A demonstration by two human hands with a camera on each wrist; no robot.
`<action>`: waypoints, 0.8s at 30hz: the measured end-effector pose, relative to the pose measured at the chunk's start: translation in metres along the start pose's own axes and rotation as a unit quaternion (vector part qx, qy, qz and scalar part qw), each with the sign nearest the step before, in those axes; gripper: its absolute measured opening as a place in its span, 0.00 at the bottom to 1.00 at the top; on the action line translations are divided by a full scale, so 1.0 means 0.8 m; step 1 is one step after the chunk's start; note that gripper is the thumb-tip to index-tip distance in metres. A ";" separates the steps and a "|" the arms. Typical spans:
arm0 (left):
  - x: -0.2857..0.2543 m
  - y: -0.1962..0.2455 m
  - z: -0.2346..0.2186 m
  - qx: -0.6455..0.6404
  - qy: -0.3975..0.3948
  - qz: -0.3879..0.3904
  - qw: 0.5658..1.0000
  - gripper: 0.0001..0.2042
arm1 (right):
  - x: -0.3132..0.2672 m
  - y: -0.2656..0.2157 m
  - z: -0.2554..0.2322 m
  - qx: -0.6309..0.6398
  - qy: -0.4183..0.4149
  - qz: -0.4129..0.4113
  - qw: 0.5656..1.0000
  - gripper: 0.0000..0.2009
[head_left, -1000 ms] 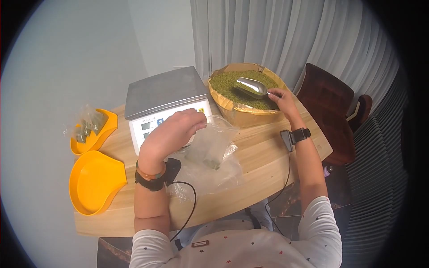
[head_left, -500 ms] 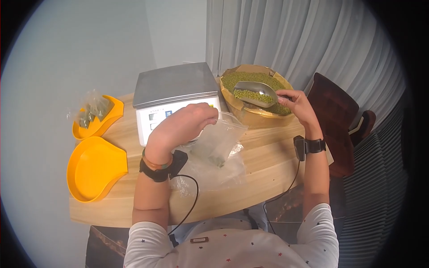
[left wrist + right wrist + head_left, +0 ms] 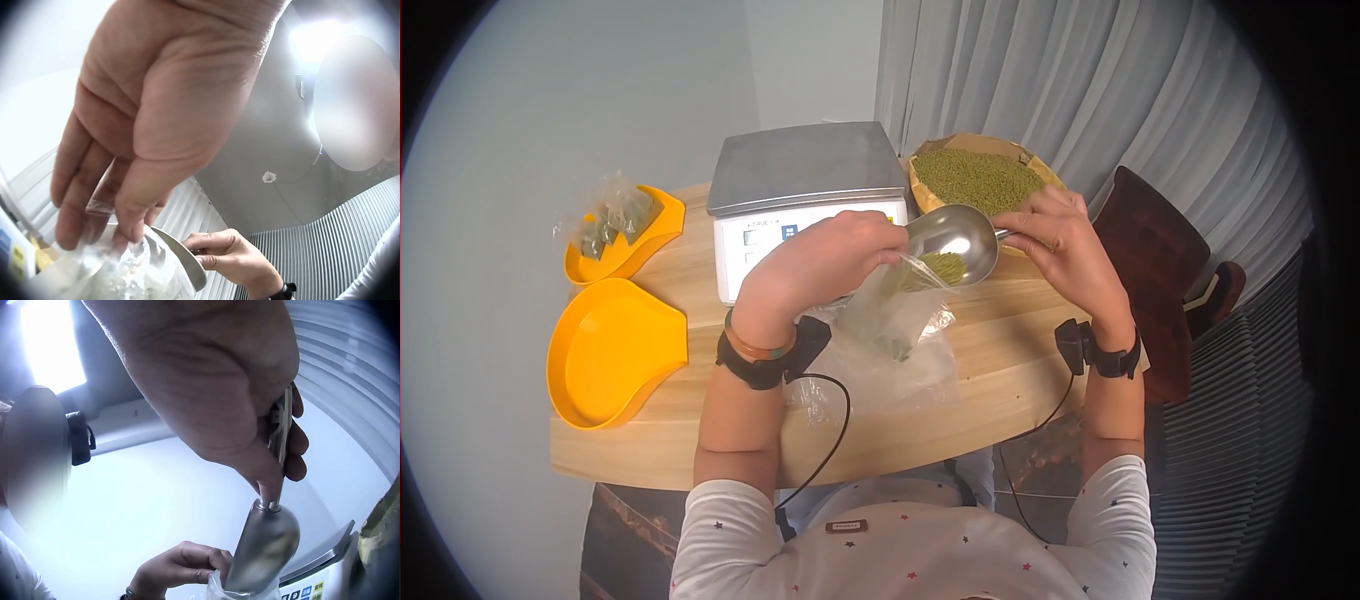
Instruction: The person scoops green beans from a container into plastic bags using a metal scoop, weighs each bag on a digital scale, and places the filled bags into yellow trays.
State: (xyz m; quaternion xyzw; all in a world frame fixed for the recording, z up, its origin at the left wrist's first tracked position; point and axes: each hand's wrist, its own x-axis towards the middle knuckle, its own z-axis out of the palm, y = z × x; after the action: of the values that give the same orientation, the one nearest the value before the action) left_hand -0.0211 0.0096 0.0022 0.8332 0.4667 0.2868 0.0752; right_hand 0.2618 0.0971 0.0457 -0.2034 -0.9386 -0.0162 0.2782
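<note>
My left hand (image 3: 825, 258) pinches the rim of a clear plastic bag (image 3: 880, 318), which hangs over the table in front of the scale. With my right hand (image 3: 1068, 250) I grip the handle of a metal scoop (image 3: 972, 232). The scoop is tipped down to the left, its lip in the bag's mouth. Small green beans (image 3: 942, 266) lie at its low end. In the right wrist view the scoop (image 3: 265, 544) points steeply down into the bag (image 3: 215, 589). The left wrist view shows my thumb and fingers at the bag's film (image 3: 147, 269).
A digital scale (image 3: 810, 165) stands behind the bag. Right of it is a paper-lined container of green beans (image 3: 975, 178). Two yellow trays (image 3: 605, 350) sit at the left, the farther holding several small filled bags (image 3: 628, 212). Loose plastic film (image 3: 925, 380) covers the table below.
My right hand has lifted the scoop with beans out of the container, brought it left and tipped it into the bag. The left hand keeps its hold on the bag's rim.
</note>
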 end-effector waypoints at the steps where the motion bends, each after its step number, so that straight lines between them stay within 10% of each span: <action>1: 0.000 0.000 0.000 -0.001 -0.002 -0.002 1.000 0.05 | 0.000 -0.005 0.001 -0.010 0.009 -0.006 1.000 0.11; 16: -0.002 -0.004 0.003 0.014 -0.007 -0.006 1.000 0.04 | -0.006 0.076 -0.007 0.008 0.081 0.159 0.984 0.11; 24: -0.002 -0.007 0.005 0.012 0.010 0.011 1.000 0.05 | -0.010 0.159 0.069 -0.196 0.064 0.242 0.948 0.11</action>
State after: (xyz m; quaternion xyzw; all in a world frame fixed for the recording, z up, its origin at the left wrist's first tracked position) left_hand -0.0235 0.0119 -0.0041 0.8363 0.4614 0.2905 0.0577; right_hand 0.2888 0.2188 -0.0157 -0.4733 -0.8199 -0.1451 0.2875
